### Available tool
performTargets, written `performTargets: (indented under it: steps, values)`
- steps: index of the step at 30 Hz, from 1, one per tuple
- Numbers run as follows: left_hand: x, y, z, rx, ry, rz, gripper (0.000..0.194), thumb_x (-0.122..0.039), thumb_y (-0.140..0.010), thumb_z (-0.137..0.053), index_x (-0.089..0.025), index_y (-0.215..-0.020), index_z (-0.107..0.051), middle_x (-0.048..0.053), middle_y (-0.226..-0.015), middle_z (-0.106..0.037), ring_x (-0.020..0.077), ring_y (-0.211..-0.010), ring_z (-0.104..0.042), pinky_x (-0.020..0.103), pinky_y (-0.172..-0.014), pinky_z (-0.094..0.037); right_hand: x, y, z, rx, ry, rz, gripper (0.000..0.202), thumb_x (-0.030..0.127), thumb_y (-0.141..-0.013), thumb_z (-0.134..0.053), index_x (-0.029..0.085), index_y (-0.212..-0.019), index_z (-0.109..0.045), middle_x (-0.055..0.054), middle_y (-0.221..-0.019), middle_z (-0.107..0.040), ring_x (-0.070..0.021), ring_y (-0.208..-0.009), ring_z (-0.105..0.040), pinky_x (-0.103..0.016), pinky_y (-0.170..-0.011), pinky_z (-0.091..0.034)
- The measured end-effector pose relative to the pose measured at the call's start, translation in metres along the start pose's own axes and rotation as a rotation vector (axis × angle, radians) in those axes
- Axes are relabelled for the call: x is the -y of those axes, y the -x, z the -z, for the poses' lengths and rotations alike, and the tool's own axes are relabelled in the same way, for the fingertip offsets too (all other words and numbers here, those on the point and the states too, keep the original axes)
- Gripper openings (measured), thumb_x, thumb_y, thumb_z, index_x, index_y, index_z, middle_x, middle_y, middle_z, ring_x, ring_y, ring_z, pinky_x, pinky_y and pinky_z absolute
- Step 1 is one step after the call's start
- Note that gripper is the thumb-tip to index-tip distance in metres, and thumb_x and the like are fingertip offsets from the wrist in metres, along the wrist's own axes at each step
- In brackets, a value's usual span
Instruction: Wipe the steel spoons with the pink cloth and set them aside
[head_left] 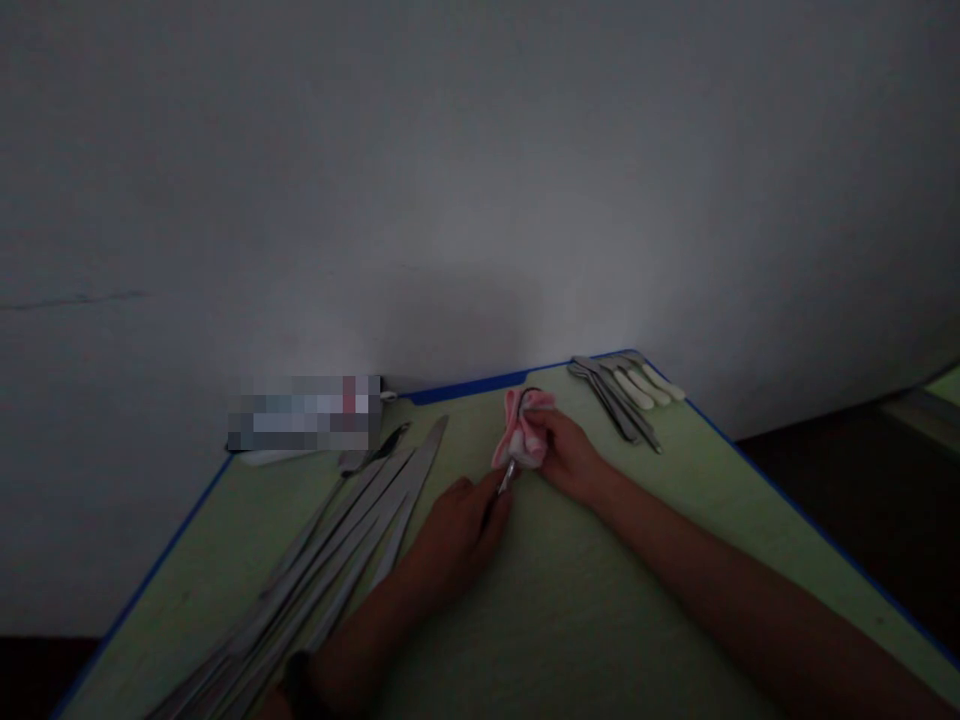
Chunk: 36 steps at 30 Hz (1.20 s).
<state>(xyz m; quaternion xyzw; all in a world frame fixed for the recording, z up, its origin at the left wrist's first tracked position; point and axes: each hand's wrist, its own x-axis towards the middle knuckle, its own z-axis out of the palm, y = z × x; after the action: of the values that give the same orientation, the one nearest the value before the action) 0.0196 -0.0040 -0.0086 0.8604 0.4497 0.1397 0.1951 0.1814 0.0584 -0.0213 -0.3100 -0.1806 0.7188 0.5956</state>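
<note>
Cloth [517, 432] matt, soft-looking; held utensil [508, 475] shiny metal; long blades [322, 556] duller metal; pale handles [649, 386] smooth, plastic-looking.

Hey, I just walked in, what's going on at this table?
A person's left hand grips a slim metal utensil, while the right hand holds a pink cloth around its far part, mostly hiding it. Long metal pieces lie on the green table to the left; white-handled cutlery lies near the far right corner.

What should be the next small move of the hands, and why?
Perhaps slide the pink cloth along the metal utensil: the right hand grips the cloth over its far part, while the left hand holds its near end.
</note>
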Motion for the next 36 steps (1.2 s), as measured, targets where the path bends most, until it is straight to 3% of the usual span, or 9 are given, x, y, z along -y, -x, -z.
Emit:
performTargets:
  steps: [6, 17, 24, 32, 36]
  values:
    - [0.0004, -0.0004, 0.0003, -0.007, 0.014, 0.017, 0.035, -0.031, -0.095, -0.030, -0.017, -0.120, -0.051, 0.008, -0.090, -0.063, 0.0215, -0.081, -0.057, 0.034, -0.076, -0.045, -0.0020, 0.0023, 0.0001, 0.045, 0.056, 0.061, 0.021, 0.016, -0.060, -0.073, 0.015, -0.078, -0.061, 0.003, -0.065, -0.062, -0.0097, -0.059, -0.053, -0.023, -0.058, -0.042]
    - [-0.0004, -0.0009, -0.0004, -0.040, 0.047, 0.021, 0.038, -0.031, -0.094, -0.033, -0.016, -0.126, -0.047, 0.009, -0.094, -0.065, 0.0215, -0.082, -0.059, 0.035, -0.076, -0.046, -0.0010, 0.0035, -0.0017, 0.027, 0.049, 0.080, 0.020, 0.016, -0.060, -0.073, 0.017, -0.076, -0.062, 0.003, -0.066, -0.063, -0.0098, -0.059, -0.054, -0.023, -0.058, -0.042]
    - [-0.0025, 0.0014, 0.0003, -0.057, 0.161, 0.043, 0.039, -0.030, -0.095, -0.033, -0.015, -0.131, -0.036, 0.005, -0.081, -0.065, 0.0213, -0.083, -0.062, 0.034, -0.075, -0.047, -0.0028, 0.0016, 0.0013, 0.068, 0.060, 0.072, 0.025, 0.020, -0.058, -0.078, 0.016, -0.077, -0.062, 0.002, -0.068, -0.063, -0.0098, -0.061, -0.055, -0.023, -0.061, -0.043]
    - [0.0007, 0.0017, -0.0017, -0.082, 0.124, 0.048, 0.042, -0.032, -0.096, -0.032, -0.015, -0.134, -0.037, 0.011, -0.103, -0.064, 0.0233, -0.096, -0.060, 0.040, -0.087, -0.046, -0.0077, 0.0057, -0.0030, 0.026, 0.103, 0.189, 0.031, 0.029, -0.058, -0.079, 0.017, -0.082, -0.063, 0.004, -0.066, -0.060, -0.0087, -0.059, -0.050, -0.022, -0.057, -0.040]
    - [0.0031, 0.0009, -0.0017, -0.041, 0.098, 0.036, 0.042, -0.032, -0.097, -0.029, -0.018, -0.135, -0.040, 0.010, -0.109, -0.064, 0.0232, -0.100, -0.058, 0.039, -0.090, -0.044, -0.0080, 0.0007, -0.0032, -0.041, 0.019, 0.208, 0.027, 0.035, -0.064, -0.075, 0.018, -0.080, -0.063, 0.002, -0.071, -0.063, -0.0107, -0.064, -0.054, -0.023, -0.061, -0.044]
